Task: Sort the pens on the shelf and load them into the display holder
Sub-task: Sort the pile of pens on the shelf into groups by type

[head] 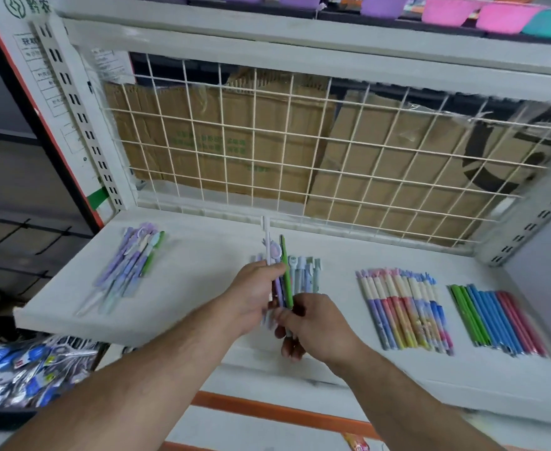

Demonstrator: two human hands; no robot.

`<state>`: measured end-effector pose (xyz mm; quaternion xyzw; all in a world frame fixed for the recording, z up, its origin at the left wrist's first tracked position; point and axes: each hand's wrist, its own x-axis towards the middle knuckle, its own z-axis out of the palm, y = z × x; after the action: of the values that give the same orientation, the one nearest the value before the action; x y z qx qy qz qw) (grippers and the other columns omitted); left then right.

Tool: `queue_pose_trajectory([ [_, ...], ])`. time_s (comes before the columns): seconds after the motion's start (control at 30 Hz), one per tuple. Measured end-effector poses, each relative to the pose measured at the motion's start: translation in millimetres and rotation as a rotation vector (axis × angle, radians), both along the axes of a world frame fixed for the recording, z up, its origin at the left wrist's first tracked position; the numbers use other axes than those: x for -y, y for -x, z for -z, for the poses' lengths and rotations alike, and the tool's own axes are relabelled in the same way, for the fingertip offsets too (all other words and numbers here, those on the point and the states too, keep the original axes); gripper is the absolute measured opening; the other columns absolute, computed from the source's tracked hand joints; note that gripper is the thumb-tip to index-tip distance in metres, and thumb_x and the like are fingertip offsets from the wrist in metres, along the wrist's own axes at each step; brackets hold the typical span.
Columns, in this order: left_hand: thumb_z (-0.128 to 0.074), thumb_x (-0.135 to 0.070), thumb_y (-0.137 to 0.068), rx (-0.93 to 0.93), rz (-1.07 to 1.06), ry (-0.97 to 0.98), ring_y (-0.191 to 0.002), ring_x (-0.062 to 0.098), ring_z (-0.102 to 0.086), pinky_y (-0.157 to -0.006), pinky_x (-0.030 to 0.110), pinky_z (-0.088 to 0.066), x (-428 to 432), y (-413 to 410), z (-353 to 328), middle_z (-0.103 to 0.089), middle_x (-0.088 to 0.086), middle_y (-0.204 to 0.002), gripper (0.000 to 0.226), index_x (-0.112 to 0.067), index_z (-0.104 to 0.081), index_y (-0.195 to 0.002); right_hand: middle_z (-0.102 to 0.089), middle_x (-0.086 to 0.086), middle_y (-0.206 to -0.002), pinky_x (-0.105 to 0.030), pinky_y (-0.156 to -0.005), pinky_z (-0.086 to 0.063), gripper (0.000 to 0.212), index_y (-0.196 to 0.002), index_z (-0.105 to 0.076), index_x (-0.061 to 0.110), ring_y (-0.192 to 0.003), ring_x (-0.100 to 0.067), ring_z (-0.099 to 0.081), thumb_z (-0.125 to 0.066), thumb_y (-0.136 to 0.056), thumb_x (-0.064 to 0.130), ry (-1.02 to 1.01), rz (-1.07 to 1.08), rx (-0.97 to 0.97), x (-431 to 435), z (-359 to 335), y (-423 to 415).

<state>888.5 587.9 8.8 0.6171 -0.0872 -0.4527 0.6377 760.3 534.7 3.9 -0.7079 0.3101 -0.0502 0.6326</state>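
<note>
Two hands, one bunch | head view: left hand (pixel 254 294) clasps several pens (pixel 283 271) upright; right hand (pixel 313 320) pinches their lower ends, over the shelf (pixel 202 249) | step: sorting, likely; next needs one pen drawn out and matched to a row (pixel 404 310) right of the right hand | holder unseen; fingers blurred

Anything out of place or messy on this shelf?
The purple pens at the shelf's left lie in a loose, slanted heap with a green pen mixed in, unlike the tidy rows of patterned pens and plain pens at right. The left hand and right hand grip a pen bunch.
</note>
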Motion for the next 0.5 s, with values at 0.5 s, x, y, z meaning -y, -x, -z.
queue_pose_trajectory([
  [0.5,-0.059,-0.015,-0.097,0.114,0.07,-0.027,-0.069,0.024,-0.058,-0.059,0.028,-0.042,47,65,10,-0.067,0.01,-0.077,0.017,-0.01,-0.063,-0.081,-0.072,-0.01,-0.075,-0.03,-0.045,-0.05,0.027,-0.089,-0.066,0.006,-0.06,-0.024,-0.07,-0.059,-0.102,0.029,-0.063,0.232,0.034,39,0,66],
])
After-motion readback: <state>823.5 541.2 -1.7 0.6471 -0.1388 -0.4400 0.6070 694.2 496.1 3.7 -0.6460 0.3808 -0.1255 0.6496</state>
